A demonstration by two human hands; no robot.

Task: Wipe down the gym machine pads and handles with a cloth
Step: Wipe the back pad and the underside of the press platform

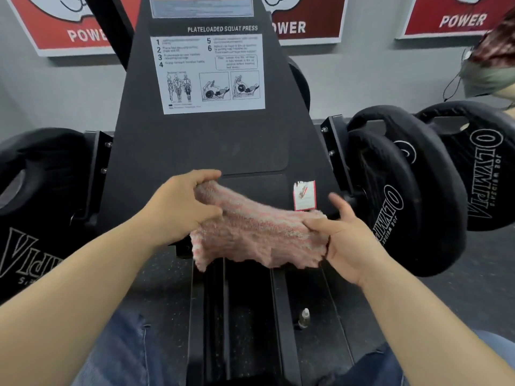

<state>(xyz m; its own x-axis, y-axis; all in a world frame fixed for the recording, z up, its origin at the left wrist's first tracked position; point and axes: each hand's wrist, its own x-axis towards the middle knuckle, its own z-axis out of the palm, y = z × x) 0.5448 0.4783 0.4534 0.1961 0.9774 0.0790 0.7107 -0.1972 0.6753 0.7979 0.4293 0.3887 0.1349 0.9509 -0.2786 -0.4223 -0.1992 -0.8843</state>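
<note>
A pink and white fluffy cloth (256, 232) is stretched between both hands in front of the black foot plate (195, 146) of a squat press machine. My left hand (178, 204) grips the cloth's upper left end with curled fingers. My right hand (345, 240) pinches its right edge between thumb and fingers. The cloth's lower edge hangs loose above the machine's black rails (237, 316).
Black Olympia weight plates sit on the right (412, 196) and left (36, 207) of the foot plate. An instruction sheet (209, 73) and a small torn sticker (304, 195) are on the plate. A small bottle (304, 317) stands on the frame below. Another person (493, 65) is at far right.
</note>
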